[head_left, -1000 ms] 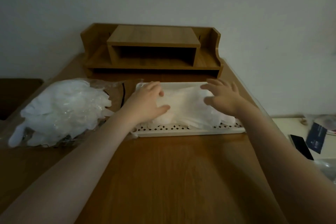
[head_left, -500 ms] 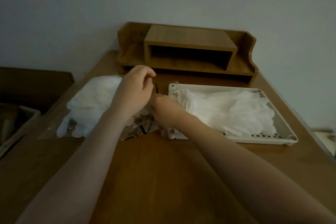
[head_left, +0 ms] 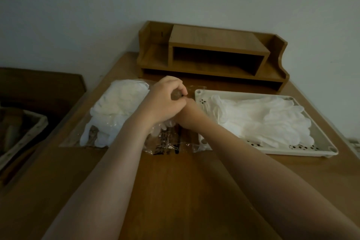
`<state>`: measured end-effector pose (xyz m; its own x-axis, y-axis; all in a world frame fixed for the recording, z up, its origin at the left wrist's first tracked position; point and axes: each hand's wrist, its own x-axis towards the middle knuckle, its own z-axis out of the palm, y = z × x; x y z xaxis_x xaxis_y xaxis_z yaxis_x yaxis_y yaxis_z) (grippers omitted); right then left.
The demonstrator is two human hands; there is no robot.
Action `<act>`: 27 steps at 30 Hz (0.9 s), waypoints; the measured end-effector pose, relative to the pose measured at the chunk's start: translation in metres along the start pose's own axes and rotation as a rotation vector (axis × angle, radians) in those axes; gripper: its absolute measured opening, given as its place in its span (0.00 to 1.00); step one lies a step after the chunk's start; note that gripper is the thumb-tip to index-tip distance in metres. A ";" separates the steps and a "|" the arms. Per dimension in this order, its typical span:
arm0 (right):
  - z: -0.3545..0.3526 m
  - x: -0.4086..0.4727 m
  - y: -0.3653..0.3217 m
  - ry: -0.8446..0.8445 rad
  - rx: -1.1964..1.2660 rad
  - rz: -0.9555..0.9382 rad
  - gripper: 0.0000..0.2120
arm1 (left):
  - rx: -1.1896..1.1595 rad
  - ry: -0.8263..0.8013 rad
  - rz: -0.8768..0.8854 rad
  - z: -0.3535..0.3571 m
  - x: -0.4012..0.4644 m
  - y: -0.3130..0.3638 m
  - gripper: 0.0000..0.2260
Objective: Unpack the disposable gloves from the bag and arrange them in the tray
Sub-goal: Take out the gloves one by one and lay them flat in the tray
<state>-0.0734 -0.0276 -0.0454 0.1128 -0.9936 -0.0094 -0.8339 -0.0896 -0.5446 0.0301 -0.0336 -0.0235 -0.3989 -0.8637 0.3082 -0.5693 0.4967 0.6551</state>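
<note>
Both hands, off the white perforated plastic tray [head_left: 323, 149], meet at the clear plastic bag [head_left: 167, 142]: left hand [head_left: 165, 101] pinches its mouth; right hand [head_left: 188, 112] hidden, grip unclear. White disposable gloves [head_left: 116, 111] lie left of both, left hand nearer.

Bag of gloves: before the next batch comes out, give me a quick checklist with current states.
1. Bag mouth open: cannot tell; the clear film is crumpled under the hands.
2. Left hand has a grip: ok, its fingers are curled and pinching something small at the bag, though what is unclear.
3. Right hand has a grip: cannot tell; the left hand hides it.
4. Gloves left in bag: ok, a white pile remains.
5. Tray within reach: ok, right beside the bag.
6. Gloves in tray lying flat: ok, spread across it.
</note>
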 end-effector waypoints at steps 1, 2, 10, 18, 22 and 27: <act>-0.003 -0.002 0.004 0.032 0.008 -0.018 0.10 | -0.004 -0.036 -0.009 -0.001 -0.001 -0.001 0.09; -0.009 -0.004 0.007 0.048 0.073 0.000 0.08 | -0.013 -0.051 -0.020 -0.003 -0.001 -0.002 0.11; -0.047 -0.037 0.042 0.003 1.159 -0.016 0.11 | 0.099 -0.090 -0.053 0.010 0.000 -0.008 0.17; -0.038 -0.043 0.049 0.117 1.035 0.115 0.07 | 0.057 -0.065 0.165 0.013 -0.012 0.002 0.08; -0.038 -0.045 0.049 0.239 1.028 0.143 0.09 | 0.251 -0.052 0.156 0.016 -0.007 -0.015 0.07; -0.038 -0.052 0.050 0.287 1.219 0.152 0.08 | 0.424 -0.030 0.022 0.017 -0.005 -0.022 0.08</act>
<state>-0.1418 0.0168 -0.0405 -0.1888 -0.9811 -0.0412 0.2277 -0.0029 -0.9737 0.0321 -0.0389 -0.0514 -0.4314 -0.8529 0.2940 -0.8034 0.5114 0.3050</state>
